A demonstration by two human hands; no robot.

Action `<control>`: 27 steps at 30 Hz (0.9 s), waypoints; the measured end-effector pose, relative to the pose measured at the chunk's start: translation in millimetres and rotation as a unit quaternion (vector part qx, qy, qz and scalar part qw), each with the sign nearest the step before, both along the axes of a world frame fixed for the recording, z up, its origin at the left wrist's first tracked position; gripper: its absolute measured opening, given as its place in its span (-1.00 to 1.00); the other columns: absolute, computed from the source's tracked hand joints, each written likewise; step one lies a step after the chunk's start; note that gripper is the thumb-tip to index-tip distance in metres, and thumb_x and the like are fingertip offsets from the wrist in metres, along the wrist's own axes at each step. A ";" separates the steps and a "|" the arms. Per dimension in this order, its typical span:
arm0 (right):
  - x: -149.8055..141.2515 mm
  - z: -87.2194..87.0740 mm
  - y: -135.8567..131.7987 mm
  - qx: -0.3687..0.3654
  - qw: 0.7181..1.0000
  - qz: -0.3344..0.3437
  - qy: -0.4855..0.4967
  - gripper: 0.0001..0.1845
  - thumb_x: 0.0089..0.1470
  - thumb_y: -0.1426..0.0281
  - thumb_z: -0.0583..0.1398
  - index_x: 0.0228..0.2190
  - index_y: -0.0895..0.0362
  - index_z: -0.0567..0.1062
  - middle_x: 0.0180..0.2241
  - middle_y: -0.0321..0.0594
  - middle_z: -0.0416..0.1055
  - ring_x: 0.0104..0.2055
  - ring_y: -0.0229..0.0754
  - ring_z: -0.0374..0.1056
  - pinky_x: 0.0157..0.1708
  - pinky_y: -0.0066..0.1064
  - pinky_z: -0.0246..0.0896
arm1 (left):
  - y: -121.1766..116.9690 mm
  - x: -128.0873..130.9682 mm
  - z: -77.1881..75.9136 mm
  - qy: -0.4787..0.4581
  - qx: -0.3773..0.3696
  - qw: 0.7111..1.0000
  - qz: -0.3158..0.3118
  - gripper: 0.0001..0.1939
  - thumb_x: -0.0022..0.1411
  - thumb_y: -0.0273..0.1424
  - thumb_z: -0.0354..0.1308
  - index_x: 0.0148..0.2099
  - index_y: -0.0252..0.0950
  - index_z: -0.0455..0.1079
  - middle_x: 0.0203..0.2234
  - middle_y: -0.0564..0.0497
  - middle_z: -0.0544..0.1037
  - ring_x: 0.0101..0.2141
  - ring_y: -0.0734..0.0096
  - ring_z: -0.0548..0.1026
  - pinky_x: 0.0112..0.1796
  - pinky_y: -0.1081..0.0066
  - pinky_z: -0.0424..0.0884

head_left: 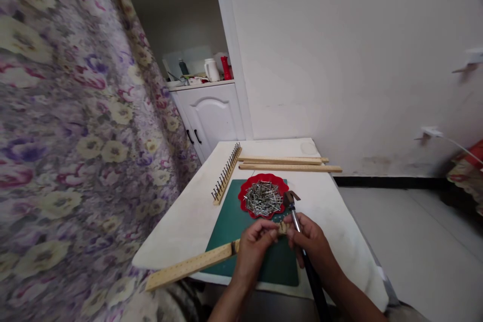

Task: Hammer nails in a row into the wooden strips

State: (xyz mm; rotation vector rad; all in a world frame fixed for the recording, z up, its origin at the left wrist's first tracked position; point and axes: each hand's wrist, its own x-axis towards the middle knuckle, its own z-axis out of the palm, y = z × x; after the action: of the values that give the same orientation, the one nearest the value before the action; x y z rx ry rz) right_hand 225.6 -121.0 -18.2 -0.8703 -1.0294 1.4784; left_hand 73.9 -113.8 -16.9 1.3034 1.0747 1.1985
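My right hand (311, 239) is closed around a hammer (295, 219), its head up and its black handle running down past my wrist. My left hand (253, 249) is pinched, fingertips close to my right fingers; what they grip is too small to make out. A wooden strip (192, 264) with rows of small marks runs from the lower left to my left hand, which covers part of it. Between my fingertips shows a small tan piece (283, 228), in line with the strip; whether it is the strip's end I cannot tell. Just beyond sits a red scalloped dish (243, 205) full of nails (264, 197).
A green mat (222, 221) lies on the white table (181, 226). At the table's left, a wooden strip (227, 179) bristles with upright nails. More wooden strips (290, 167) lie at the back. A flowered curtain (86, 136) hangs on the left, beside a white cabinet (217, 115).
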 end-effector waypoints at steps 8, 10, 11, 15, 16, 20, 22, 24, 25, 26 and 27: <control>-5.4 -3.6 -3.8 0.007 0.999 0.019 -0.048 -0.71 -0.01 0.22 0.22 -0.31 0.12 0.30 -0.69 -0.50 0.29 -0.84 -0.44 0.04 -0.87 -0.61 -0.05 | -16.9 -9.2 14.1 0.313 0.208 0.926 -0.028 -0.79 0.23 -0.40 0.03 -0.34 -0.22 0.50 -0.40 -0.03 0.46 -0.33 0.38 0.42 -0.31 0.45 0.30; -3.7 -0.6 -4.9 0.007 0.999 0.015 -0.048 -0.72 0.03 0.19 0.18 -0.31 0.12 0.30 -0.68 -0.49 0.29 -0.84 -0.44 0.04 -0.87 -0.61 -0.06 | -14.4 -13.4 8.3 0.309 0.186 0.933 -0.008 -0.80 0.23 -0.39 0.03 -0.35 -0.25 0.48 -0.46 0.01 0.44 -0.40 0.42 0.40 -0.37 0.49 0.27; -2.0 1.4 -5.0 0.006 0.999 0.007 -0.046 -0.72 0.05 0.18 0.17 -0.31 0.12 0.30 -0.68 -0.48 0.29 -0.84 -0.44 0.04 -0.86 -0.62 -0.06 | -11.5 -16.1 3.5 0.295 0.166 0.941 0.013 -0.82 0.21 -0.38 0.05 -0.36 -0.26 0.46 -0.48 0.02 0.44 -0.43 0.44 0.39 -0.39 0.50 0.26; 6.6 8.2 -3.3 0.011 0.999 -0.022 -0.037 -0.72 0.07 0.18 0.16 -0.31 0.12 0.30 -0.67 -0.47 0.29 -0.82 -0.44 0.05 -0.86 -0.63 -0.06 | 3.4 -23.1 -20.4 0.231 0.053 0.969 0.065 -0.84 0.15 -0.32 0.09 -0.36 -0.31 0.41 -0.57 0.09 0.41 -0.51 0.47 0.34 -0.47 0.53 0.21; 8.0 8.9 -2.6 0.012 0.999 -0.024 -0.036 -0.72 0.07 0.18 0.17 -0.30 0.12 0.30 -0.67 -0.47 0.29 -0.82 -0.44 0.06 -0.85 -0.63 -0.06 | 6.4 -22.9 -25.5 0.224 0.039 0.972 0.062 -0.82 0.15 -0.31 0.09 -0.35 -0.31 0.41 -0.59 0.10 0.41 -0.52 0.47 0.34 -0.48 0.53 0.21; 8.0 8.2 -1.9 0.004 0.999 -0.015 -0.033 -0.70 0.04 0.16 0.18 -0.31 0.12 0.30 -0.68 -0.47 0.28 -0.83 -0.43 0.05 -0.87 -0.62 -0.09 | 12.8 -15.2 -34.8 0.246 0.072 0.964 0.076 -0.81 0.15 -0.31 0.09 -0.36 -0.30 0.45 -0.50 0.06 0.46 -0.45 0.44 0.37 -0.42 0.52 0.24; 6.5 6.9 -2.5 0.001 0.999 -0.008 -0.033 -0.70 0.04 0.16 0.19 -0.32 0.11 0.29 -0.68 -0.48 0.27 -0.83 -0.44 0.04 -0.87 -0.63 -0.10 | 14.0 -10.3 -33.8 0.259 0.095 0.958 0.083 -0.82 0.15 -0.33 0.09 -0.39 -0.30 0.45 -0.47 0.04 0.46 -0.42 0.42 0.39 -0.39 0.51 0.26; 5.3 5.9 -3.3 0.001 0.999 -0.003 -0.037 -0.72 0.04 0.18 0.19 -0.33 0.11 0.29 -0.69 -0.49 0.26 -0.83 -0.43 0.05 -0.87 -0.63 -0.10 | 14.8 -6.6 -31.6 0.267 0.106 0.954 0.083 -0.81 0.16 -0.35 0.08 -0.41 -0.30 0.46 -0.48 0.04 0.45 -0.41 0.42 0.40 -0.38 0.50 0.26; 5.1 5.7 -3.5 0.001 0.999 -0.003 -0.039 -0.72 0.04 0.18 0.19 -0.33 0.11 0.29 -0.69 -0.49 0.26 -0.82 -0.43 0.06 -0.87 -0.63 -0.10 | 15.2 -5.4 -30.7 0.272 0.108 0.953 0.083 -0.81 0.16 -0.35 0.07 -0.41 -0.30 0.46 -0.48 0.05 0.45 -0.41 0.42 0.40 -0.38 0.50 0.26; 5.1 5.8 -3.7 0.001 0.999 -0.002 -0.041 -0.72 0.04 0.18 0.19 -0.33 0.11 0.29 -0.69 -0.49 0.26 -0.82 -0.43 0.06 -0.87 -0.63 -0.10 | 15.6 -4.5 -30.2 0.276 0.109 0.951 0.084 -0.81 0.16 -0.35 0.07 -0.40 -0.29 0.46 -0.48 0.05 0.45 -0.41 0.42 0.40 -0.37 0.50 0.26; 5.2 6.0 -3.8 0.001 0.999 -0.001 -0.043 -0.72 0.03 0.18 0.19 -0.34 0.11 0.29 -0.69 -0.49 0.26 -0.82 -0.43 0.06 -0.87 -0.63 -0.10 | 16.1 -3.8 -30.0 0.281 0.110 0.950 0.084 -0.81 0.17 -0.36 0.07 -0.40 -0.29 0.47 -0.48 0.05 0.45 -0.41 0.42 0.40 -0.37 0.49 0.26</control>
State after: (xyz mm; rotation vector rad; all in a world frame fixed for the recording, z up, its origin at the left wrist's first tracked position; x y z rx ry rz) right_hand 230.9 -124.8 -12.2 -0.9409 -1.0924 1.4489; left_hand 70.0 -97.7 -46.9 1.8235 1.5141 1.1191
